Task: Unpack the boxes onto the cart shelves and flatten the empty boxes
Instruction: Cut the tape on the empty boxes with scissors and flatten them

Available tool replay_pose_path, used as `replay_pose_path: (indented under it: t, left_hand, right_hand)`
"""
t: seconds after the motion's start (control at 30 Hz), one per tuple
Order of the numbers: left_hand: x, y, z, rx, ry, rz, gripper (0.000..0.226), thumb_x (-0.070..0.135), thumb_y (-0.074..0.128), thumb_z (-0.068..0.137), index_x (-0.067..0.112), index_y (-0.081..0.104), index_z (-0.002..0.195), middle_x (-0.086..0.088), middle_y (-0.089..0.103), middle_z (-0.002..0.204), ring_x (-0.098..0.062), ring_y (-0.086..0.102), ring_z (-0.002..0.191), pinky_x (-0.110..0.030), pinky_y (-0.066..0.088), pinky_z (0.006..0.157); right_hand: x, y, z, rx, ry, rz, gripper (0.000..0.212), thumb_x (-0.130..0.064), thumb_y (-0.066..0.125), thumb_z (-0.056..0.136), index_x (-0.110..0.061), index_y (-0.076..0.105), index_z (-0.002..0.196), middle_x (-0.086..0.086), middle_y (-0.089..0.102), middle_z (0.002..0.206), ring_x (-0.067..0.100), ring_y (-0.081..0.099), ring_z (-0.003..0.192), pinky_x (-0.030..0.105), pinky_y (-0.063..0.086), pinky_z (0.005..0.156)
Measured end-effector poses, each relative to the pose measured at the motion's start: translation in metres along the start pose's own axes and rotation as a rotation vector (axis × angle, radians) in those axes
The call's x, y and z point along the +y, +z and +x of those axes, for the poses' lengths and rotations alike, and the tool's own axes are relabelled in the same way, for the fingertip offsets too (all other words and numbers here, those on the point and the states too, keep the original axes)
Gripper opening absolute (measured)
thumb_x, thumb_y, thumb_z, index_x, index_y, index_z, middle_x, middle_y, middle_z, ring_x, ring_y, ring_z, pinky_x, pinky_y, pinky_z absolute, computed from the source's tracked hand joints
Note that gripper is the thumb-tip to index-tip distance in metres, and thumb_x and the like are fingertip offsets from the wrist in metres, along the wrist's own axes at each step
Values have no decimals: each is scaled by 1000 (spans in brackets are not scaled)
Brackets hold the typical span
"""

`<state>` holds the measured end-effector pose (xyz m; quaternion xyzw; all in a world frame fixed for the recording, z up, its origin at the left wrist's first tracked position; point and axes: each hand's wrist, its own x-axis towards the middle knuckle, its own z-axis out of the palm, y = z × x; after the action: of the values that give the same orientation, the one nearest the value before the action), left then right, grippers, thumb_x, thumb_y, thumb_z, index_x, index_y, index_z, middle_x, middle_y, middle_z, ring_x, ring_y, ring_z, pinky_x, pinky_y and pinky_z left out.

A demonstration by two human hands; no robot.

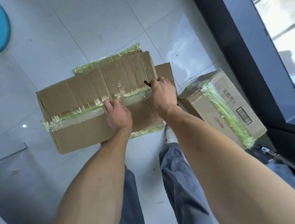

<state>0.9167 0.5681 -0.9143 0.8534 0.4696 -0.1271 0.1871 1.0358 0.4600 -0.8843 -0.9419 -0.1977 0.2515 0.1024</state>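
Head view: right hand (163, 93) hides tool tip; left hand (117, 114) presses box (84, 98).

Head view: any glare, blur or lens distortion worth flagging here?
Head view: daylight from the window glares off the floor tiles; wide-angle bending curves the window frame and forearms; slight softness overall, yet the print on the sealed box stays legible.
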Motion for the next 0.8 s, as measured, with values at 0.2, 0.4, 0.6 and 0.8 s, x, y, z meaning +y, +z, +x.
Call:
replay_pose_path:
  t: [0.2, 0.4, 0.6, 0.8]
  left_hand:
    - [12, -13, 58, -30, 293, 229, 44, 17, 58, 90, 22, 48, 133, -15, 18, 160, -35, 21, 146, -50, 31, 113]
    - [24, -26, 81, -248, 409, 343, 103, 50, 77, 75, 34, 15, 156, -15, -7, 164, -30, -5, 152, -48, 14, 120]
    - [22, -32, 90, -301, 516, 482, 106, 60, 65, 84, 21, 1, 158, -24, -15, 160, -36, -12, 150, -58, 10, 119]
    - [25, -40, 103, -302, 670, 601, 118, 64, 71, 74, 6, 9, 155, -24, -17, 160, -36, -11, 150, -59, 11, 118]
  right_hand:
    - [-6, 11, -4, 119, 294, 341, 29, 0, 52, 87, -11, 65, 111, 9, 56, 97, 29, 54, 88, 33, 38, 77]
    - [-27, 24, -12, 273, 530, 460, 19, -5, 56, 83, -8, 59, 101, 8, 52, 98, 25, 47, 83, 29, 31, 72]
    - [-26, 16, -8, 448, 803, 697, 10, -13, 54, 94, -9, 53, 103, 3, 52, 88, 18, 46, 74, 25, 32, 67]
    - [-67, 31, -16, 347, 985, 1005, 12, -6, 50, 91, -3, 48, 102, 18, 56, 87, 21, 42, 65, 29, 29, 53]
